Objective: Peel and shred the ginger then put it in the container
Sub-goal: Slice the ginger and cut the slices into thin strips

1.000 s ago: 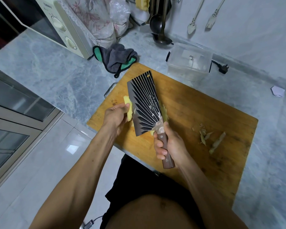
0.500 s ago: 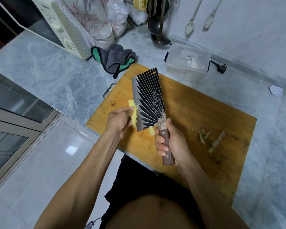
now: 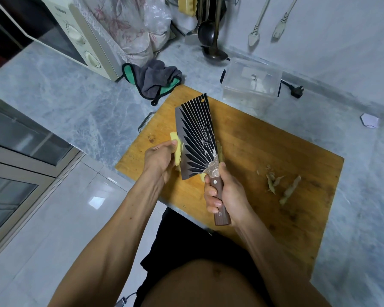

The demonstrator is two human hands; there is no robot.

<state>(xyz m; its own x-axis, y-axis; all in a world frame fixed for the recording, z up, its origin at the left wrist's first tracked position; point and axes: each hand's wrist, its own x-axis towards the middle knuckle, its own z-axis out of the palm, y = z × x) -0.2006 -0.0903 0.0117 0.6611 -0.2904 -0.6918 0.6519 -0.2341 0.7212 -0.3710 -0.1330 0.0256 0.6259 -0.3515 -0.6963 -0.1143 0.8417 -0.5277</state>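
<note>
My left hand (image 3: 159, 157) pinched the ginger (image 3: 177, 149) against the cleaver (image 3: 195, 138) edge to shave its skin, while my right hand (image 3: 227, 193) clamped the handle

Dim, soft light; wide-angle edge distortion.

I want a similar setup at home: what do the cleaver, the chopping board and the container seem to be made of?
Cleaver: apparently steel, dark blade with bright raised ribs, an embossed metal collar, and a brown handle that looks like wood. Chopping board: wood or bamboo, judging by its golden grain and dark stains. Container: clear plastic, probably, since the counter shows through its walls.
</note>
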